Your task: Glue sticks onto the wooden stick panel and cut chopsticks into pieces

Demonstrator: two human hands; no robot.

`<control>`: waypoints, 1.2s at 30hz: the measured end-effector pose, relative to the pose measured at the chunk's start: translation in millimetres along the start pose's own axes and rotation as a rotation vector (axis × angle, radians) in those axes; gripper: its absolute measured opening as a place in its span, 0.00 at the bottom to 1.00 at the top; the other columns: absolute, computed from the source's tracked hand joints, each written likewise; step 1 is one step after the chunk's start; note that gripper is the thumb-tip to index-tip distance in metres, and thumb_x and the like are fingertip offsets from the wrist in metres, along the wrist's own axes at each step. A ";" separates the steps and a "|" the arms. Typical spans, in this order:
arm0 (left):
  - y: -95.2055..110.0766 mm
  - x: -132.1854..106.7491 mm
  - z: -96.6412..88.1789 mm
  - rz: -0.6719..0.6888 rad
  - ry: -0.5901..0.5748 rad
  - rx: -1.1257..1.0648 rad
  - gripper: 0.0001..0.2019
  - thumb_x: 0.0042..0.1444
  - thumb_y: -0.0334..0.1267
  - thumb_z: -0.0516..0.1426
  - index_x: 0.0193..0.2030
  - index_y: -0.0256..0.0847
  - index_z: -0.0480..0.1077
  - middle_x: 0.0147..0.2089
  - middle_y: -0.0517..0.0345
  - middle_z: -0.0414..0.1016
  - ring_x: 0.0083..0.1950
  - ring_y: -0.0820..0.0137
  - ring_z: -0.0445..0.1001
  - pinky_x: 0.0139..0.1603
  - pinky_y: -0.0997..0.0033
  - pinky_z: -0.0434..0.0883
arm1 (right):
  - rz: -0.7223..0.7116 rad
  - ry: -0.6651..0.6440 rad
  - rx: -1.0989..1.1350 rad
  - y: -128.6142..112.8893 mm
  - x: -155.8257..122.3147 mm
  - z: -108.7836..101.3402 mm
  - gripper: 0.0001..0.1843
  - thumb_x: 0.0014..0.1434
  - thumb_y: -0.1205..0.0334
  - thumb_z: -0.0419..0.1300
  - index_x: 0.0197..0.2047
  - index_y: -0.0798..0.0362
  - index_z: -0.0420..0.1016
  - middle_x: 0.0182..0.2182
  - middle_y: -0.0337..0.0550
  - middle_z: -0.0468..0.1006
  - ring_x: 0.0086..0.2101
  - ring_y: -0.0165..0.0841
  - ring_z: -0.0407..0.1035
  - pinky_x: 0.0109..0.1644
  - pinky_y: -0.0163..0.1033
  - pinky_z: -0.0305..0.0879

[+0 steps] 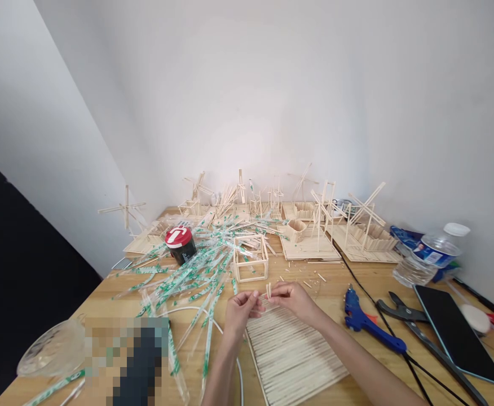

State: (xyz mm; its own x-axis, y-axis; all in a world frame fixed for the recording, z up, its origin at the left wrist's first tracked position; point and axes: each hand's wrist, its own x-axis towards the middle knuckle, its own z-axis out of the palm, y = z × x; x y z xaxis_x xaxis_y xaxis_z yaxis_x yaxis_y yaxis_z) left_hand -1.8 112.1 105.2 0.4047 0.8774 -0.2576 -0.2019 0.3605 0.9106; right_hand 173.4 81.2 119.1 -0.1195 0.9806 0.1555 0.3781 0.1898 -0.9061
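My left hand (241, 310) and my right hand (292, 300) meet over the near middle of the wooden table (340, 282). Both pinch a few short wooden sticks (268, 290) held upright between their fingertips. Just below the hands lies a flat panel of glued sticks (289, 352). Behind the hands stands a small open box frame of sticks (250, 259).
A heap of green-and-clear chopstick wrappers (188, 276) spreads left. A red-lidded black jar (180, 243) stands behind it. Stick models (314, 231) line the back. Right: blue glue gun (367, 321), black pliers (408, 318), tablet (456, 332), water bottle (428, 254). Clear bowl (52, 349) near left.
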 end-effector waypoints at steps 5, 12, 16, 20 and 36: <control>4.4 -1.9 9.0 0.128 -0.005 0.051 0.23 0.32 0.47 0.71 0.35 0.37 0.78 0.37 0.50 0.81 0.40 0.65 0.78 0.46 0.66 0.73 | 0.190 -0.036 0.158 4.7 -11.9 2.2 0.27 0.51 0.38 0.60 0.30 0.56 0.82 0.22 0.40 0.76 0.24 0.30 0.65 0.29 0.35 0.59; 4.0 -4.3 16.4 0.110 -0.049 0.051 0.25 0.28 0.49 0.71 0.34 0.37 0.79 0.36 0.48 0.81 0.38 0.61 0.78 0.42 0.65 0.74 | 0.279 -0.097 0.224 7.6 -21.3 13.7 0.24 0.45 0.40 0.65 0.28 0.57 0.81 0.19 0.36 0.72 0.21 0.26 0.59 0.25 0.33 0.53; 2.5 -4.1 17.2 0.057 -0.042 0.022 0.26 0.26 0.48 0.72 0.34 0.37 0.78 0.31 0.50 0.81 0.35 0.63 0.79 0.40 0.67 0.74 | 0.259 -0.071 0.153 7.2 -24.0 22.9 0.22 0.48 0.42 0.64 0.28 0.56 0.80 0.22 0.39 0.76 0.25 0.30 0.66 0.30 0.35 0.61; 0.6 -3.0 12.9 -0.010 -0.006 -0.018 0.25 0.26 0.48 0.73 0.32 0.36 0.78 0.30 0.50 0.80 0.33 0.64 0.79 0.37 0.69 0.75 | 0.190 0.012 -0.050 -4.6 -30.8 23.9 0.13 0.53 0.52 0.63 0.27 0.54 0.79 0.28 0.41 0.78 0.31 0.34 0.70 0.36 0.37 0.63; -4.9 -3.1 14.2 -0.177 -0.045 -0.080 0.16 0.38 0.35 0.71 0.34 0.32 0.76 0.33 0.48 0.80 0.36 0.62 0.80 0.36 0.70 0.78 | 0.005 0.107 -0.554 -18.4 -44.7 9.6 0.09 0.49 0.57 0.71 0.31 0.50 0.77 0.31 0.36 0.78 0.32 0.30 0.72 0.37 0.32 0.61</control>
State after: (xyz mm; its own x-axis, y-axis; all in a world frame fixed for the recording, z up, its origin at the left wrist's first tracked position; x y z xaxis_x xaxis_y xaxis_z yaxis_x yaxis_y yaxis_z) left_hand 10.6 103.1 106.2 0.4790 0.7840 -0.3948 -0.1941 0.5333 0.8234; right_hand 163.0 33.3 125.0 -0.0341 0.9756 0.2169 0.8075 0.1548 -0.5692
